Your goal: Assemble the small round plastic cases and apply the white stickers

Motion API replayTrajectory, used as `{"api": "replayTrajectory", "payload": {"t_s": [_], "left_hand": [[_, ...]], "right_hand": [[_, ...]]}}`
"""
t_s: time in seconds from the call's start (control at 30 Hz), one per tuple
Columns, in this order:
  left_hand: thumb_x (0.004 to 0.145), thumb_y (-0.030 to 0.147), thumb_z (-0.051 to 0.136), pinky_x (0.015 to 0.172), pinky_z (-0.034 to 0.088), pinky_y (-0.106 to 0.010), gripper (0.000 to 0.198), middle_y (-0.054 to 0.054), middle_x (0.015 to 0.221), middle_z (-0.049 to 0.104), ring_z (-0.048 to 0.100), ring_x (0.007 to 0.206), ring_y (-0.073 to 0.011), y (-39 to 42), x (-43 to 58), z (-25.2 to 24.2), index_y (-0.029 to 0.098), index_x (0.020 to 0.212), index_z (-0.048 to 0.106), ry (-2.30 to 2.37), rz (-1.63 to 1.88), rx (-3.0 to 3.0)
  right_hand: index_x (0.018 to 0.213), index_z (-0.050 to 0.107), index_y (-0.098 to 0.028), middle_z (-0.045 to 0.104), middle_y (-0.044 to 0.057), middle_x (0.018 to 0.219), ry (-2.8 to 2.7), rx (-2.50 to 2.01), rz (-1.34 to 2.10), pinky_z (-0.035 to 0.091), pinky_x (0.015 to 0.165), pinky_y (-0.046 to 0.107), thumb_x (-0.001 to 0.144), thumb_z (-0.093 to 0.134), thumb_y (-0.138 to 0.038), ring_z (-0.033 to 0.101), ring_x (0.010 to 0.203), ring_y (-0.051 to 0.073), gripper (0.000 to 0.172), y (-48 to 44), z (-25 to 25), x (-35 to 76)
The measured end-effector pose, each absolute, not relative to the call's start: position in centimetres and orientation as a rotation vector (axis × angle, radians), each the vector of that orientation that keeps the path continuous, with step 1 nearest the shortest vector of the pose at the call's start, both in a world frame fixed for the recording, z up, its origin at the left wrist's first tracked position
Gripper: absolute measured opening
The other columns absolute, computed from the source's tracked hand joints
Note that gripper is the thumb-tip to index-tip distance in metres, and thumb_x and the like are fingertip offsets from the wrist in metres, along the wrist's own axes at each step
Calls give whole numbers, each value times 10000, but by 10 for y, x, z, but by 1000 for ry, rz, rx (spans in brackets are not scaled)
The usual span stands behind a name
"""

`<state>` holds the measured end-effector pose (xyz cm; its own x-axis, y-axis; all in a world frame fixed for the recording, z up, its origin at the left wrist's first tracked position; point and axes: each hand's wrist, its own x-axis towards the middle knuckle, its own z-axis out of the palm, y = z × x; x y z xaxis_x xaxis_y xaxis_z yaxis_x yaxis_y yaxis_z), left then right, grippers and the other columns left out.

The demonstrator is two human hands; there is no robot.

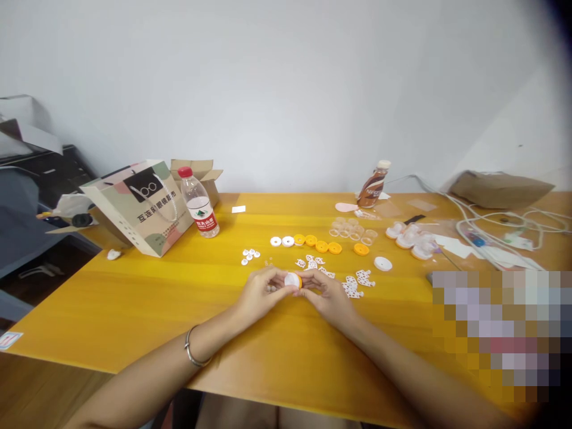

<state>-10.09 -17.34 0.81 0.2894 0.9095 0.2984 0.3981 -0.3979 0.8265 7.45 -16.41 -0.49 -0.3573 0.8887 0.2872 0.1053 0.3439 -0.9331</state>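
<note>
White-and-orange case (pixel 292 281), contents hidden, is held in both hands (pixel 261 292) (pixel 329 295).

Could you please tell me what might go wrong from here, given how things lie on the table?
The round white-and-orange piece, held at the fingertips of the left grip and right grip, might slip and drop.

The white cut-out pieces lie close beside the right grip, so a sideways move could scatter them.

The tiny clear bits beyond the left grip are hard to see and might get knocked away.
</note>
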Motion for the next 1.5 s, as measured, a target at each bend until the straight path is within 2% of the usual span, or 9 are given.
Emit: {"api": "replayTrajectory", "payload": {"t_s": [0.13, 0.27, 0.6, 0.8, 0.97, 1.07, 1.23, 1.33, 1.5], "left_hand": [[748, 335, 602, 749, 461, -270, 267, -61, 862, 625, 579, 801, -155, -174, -106, 14, 155, 945, 606, 1097, 1025, 2110], [765, 327, 581, 744, 455, -270, 262, -66, 869, 610, 568, 796, -153, -173, -109, 16, 154, 960, 603, 1066, 972, 2169], [692, 351, 646, 627, 469, -225, 279, -73, 803, 661, 599, 691, -136, -173, -103, 10, 108, 828, 629, 1178, 999, 1755], [694, 465, 608, 436, 387, -170, 365, -18, 555, 599, 519, 460, -77, -169, -104, 14, 101, 708, 588, 1209, 894, 1622], [700, 511, 576, 399, 344, -162, 412, 15, 447, 526, 470, 389, -63, -166, -104, 12, 110, 614, 540, 1257, 866, 1638], [733, 493, 548, 422, 348, -169, 388, 0, 504, 554, 479, 438, -71, -168, -104, 15, 113, 663, 575, 1295, 857, 1789], [774, 396, 544, 579, 429, -213, 286, -49, 783, 628, 545, 641, -113, -171, -108, 24, 137, 871, 616, 1163, 876, 2074], [789, 339, 543, 695, 458, -246, 268, -71, 895, 622, 570, 766, -141, -171, -112, 27, 147, 967, 601, 1058, 881, 2112], [790, 289, 550, 801, 459, -297, 332, -92, 993, 598, 570, 882, -164, -172, -113, 24, 159, 1095, 550, 946, 965, 2133]], "right_hand": [[918, 592, -194, 676, 35, 869, -1640, -876, 1258, 508, 785, 330, 680, 612, -174, 642, 799, 162, 240, -162, -7, 75], [916, 590, -195, 676, 34, 858, -1605, -881, 1315, 505, 791, 340, 664, 633, -174, 641, 790, 162, 256, -161, -10, 73], [927, 608, -230, 667, 32, 889, -1734, -900, 1112, 486, 806, 344, 702, 621, -219, 627, 799, 165, 225, -167, -7, 73], [826, 605, -182, 670, 4, 709, -1493, -954, 1508, 500, 675, 288, 637, 677, -272, 619, 648, 134, 221, -163, -4, 68], [819, 615, -157, 663, 11, 660, -1415, -936, 1663, 483, 611, 260, 634, 686, -334, 595, 569, 113, 266, -161, -5, 68], [822, 610, -158, 661, 11, 667, -1397, -922, 1676, 481, 617, 260, 636, 684, -334, 595, 580, 112, 267, -159, -5, 68], [823, 591, -191, 664, 3, 740, -1445, -952, 1496, 494, 715, 296, 602, 702, -258, 618, 695, 136, 256, -160, -4, 67], [874, 578, -208, 664, 22, 826, -1527, -923, 1349, 493, 769, 321, 643, 676, -255, 625, 787, 164, 255, -164, -5, 68], [924, 561, -240, 641, 26, 894, -1716, -907, 985, 487, 790, 331, 721, 617, -242, 613, 792, 165, 211, -170, -7, 71]]}}
